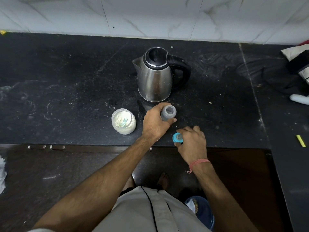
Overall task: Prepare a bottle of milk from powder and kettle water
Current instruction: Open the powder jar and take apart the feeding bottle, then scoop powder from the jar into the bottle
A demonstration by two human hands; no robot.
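A grey baby bottle [168, 113] stands uncapped and upright on the black counter [66, 81], just in front of the steel kettle [154, 76]. My left hand [155, 124] grips the bottle around its body. My right hand [192, 139] holds the blue teat cap [177, 137] near the counter's front edge, to the right of the bottle. An open jar of white milk powder [123, 121] with a pale blue scoop lying in it stands to the left of my left hand. The kettle's lid is closed, its spout points left and its handle right.
A white tiled wall [150, 14] runs behind the counter. At the right lie a black cable [267, 76], a white and black object [297, 61] and a yellow strip [301, 140]. A blue bin [204, 211] stands on the floor below.
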